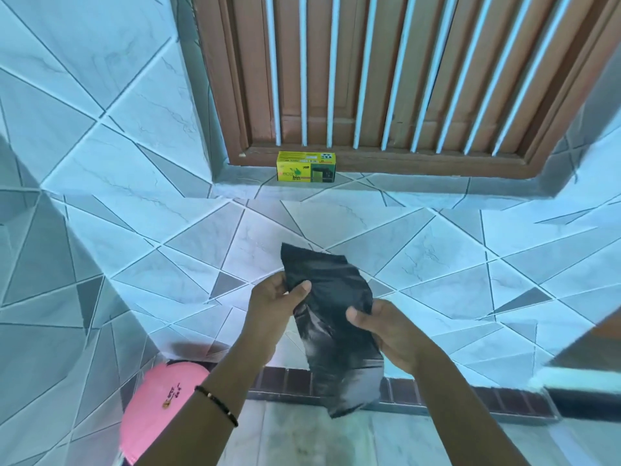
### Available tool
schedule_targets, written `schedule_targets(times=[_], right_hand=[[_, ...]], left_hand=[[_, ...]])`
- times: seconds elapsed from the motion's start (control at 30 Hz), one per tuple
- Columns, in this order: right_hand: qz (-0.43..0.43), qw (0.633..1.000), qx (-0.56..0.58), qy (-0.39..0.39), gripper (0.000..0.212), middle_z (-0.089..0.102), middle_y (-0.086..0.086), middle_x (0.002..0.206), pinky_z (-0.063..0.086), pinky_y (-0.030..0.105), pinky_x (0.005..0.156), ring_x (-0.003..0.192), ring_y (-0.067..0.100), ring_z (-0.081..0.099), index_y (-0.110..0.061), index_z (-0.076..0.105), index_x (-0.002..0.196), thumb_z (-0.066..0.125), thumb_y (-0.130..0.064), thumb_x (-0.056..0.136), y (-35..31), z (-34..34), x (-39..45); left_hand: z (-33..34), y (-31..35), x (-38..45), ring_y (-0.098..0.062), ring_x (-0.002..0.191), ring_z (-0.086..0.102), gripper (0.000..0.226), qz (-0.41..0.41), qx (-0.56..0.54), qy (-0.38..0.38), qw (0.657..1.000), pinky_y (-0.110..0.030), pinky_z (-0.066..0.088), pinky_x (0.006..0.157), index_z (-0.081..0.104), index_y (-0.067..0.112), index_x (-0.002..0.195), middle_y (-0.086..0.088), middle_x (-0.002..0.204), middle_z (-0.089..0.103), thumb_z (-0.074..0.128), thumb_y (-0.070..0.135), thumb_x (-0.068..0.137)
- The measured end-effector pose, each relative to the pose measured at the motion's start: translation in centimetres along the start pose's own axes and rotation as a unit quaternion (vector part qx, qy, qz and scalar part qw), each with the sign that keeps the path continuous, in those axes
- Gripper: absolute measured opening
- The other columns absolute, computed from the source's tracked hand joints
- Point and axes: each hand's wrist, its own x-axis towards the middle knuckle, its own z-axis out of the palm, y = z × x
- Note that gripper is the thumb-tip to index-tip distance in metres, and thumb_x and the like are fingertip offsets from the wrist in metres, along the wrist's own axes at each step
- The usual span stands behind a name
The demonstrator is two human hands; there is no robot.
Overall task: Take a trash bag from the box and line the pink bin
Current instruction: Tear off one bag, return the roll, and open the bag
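Observation:
A folded black trash bag (331,317) hangs between both hands in front of the tiled wall. My left hand (274,306) pinches its upper left edge with thumb on top. My right hand (389,331) grips its right side near the middle. The bag's lower end droops below the hands. The yellow-green trash bag box (306,166) stands on the tiled window ledge, above and beyond the hands. The pink bin (158,408) sits at the lower left, partly hidden behind my left forearm.
A wooden window frame (386,163) with white bars fills the top. Grey-blue tiled wall (117,196) surrounds it. A dark brick-coloured strip (437,393) runs along the wall's foot above pale floor tiles. A dark object with a white edge (578,381) juts in at right.

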Motion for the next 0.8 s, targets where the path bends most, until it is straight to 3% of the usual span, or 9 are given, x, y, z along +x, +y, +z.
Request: schedule_targets(times=[0.07,0.17,0.23,0.33,0.4,0.5,0.63,0.73,0.8], right_hand=[[-0.005,0.999,-0.033,0.015,0.028,0.072,0.007,0.101,0.049,0.037,0.093,0.100,0.026,0.066,-0.009,0.071,0.099,0.075,-0.014,0.072,0.4,0.3,-0.2],[-0.025,0.997,-0.049,0.050,0.030,0.072,0.014,0.091,0.051,0.044,0.084,0.089,0.032,0.066,-0.008,0.073,0.089,0.082,-0.023,0.065,0.0,1.3,0.4],[-0.048,0.997,-0.026,0.059,0.026,0.075,0.010,0.088,0.054,0.034,0.078,0.087,0.029,0.069,-0.007,0.072,0.088,0.077,-0.018,0.065,-0.4,1.9,0.8],[-0.056,0.997,-0.014,0.055,0.037,0.074,0.010,0.097,0.053,0.032,0.081,0.094,0.027,0.069,-0.006,0.071,0.099,0.077,-0.020,0.065,-0.4,2.6,1.0],[-0.029,0.998,-0.041,0.038,0.042,0.073,0.010,0.096,0.053,0.032,0.082,0.090,0.024,0.068,-0.007,0.071,0.098,0.084,-0.024,0.062,0.4,3.2,0.9],[0.007,0.995,-0.093,0.045,0.046,0.072,0.018,0.097,0.051,0.040,0.089,0.088,0.028,0.067,-0.003,0.072,0.094,0.081,-0.031,0.058,1.8,4.5,0.9],[-0.029,0.995,-0.057,0.077,0.029,0.073,0.018,0.094,0.054,0.032,0.077,0.084,0.026,0.069,0.003,0.071,0.097,0.076,-0.012,0.072,1.4,6.1,1.4],[-0.040,0.996,-0.001,0.079,0.031,0.074,0.015,0.089,0.054,0.027,0.069,0.079,0.025,0.069,0.003,0.070,0.096,0.071,-0.014,0.071,0.6,6.7,1.5],[-0.031,0.996,-0.018,0.078,0.035,0.074,0.015,0.090,0.053,0.026,0.068,0.080,0.024,0.069,0.001,0.071,0.094,0.073,-0.021,0.068,0.7,7.0,1.2]], left_hand=[[-0.2,0.1,-0.2,-0.020,0.079,0.069,0.006,-0.005,-0.001,0.008,1.000,-0.033,0.057,0.074,0.069,0.021,0.078,0.001,0.082,0.074,0.066,0.023,0.084],[-0.9,-0.6,-0.8,-0.022,0.076,0.069,0.028,-0.012,0.055,-0.006,0.998,-0.036,0.057,0.073,0.065,0.020,0.077,-0.002,0.078,0.072,0.063,0.048,0.077],[-1.3,-1.0,-1.5,-0.015,0.073,0.069,0.027,-0.025,0.075,-0.027,0.997,-0.027,0.056,0.070,0.065,0.018,0.075,0.003,0.074,0.072,0.063,0.045,0.079],[-2.3,-0.9,-1.8,-0.002,0.059,0.063,0.017,-0.009,0.090,-0.038,0.995,-0.009,0.047,0.056,0.065,0.023,0.068,0.016,0.056,0.068,0.066,0.031,0.082],[-3.2,-0.5,-1.1,-0.008,0.064,0.065,0.012,-0.009,0.064,-0.010,0.998,-0.014,0.052,0.062,0.067,0.021,0.071,0.011,0.062,0.070,0.067,0.027,0.081],[-4.7,0.4,-0.3,-0.025,0.080,0.070,0.020,-0.042,0.015,-0.011,0.999,-0.037,0.057,0.080,0.069,0.012,0.083,-0.006,0.080,0.074,0.068,0.031,0.081],[-6.2,0.2,-1.2,-0.011,0.073,0.068,0.024,-0.076,0.070,-0.095,0.990,-0.020,0.052,0.065,0.065,0.011,0.087,0.004,0.075,0.072,0.067,0.034,0.080],[-6.7,0.2,-1.1,-0.027,0.088,0.069,0.031,-0.111,0.007,-0.101,0.989,-0.034,0.056,0.071,0.067,0.010,0.102,-0.012,0.098,0.073,0.070,0.030,0.079],[-6.6,0.8,-0.2,-0.031,0.089,0.068,0.034,-0.113,-0.013,-0.077,0.991,-0.040,0.057,0.068,0.065,0.011,0.103,-0.014,0.098,0.071,0.070,0.033,0.078]])
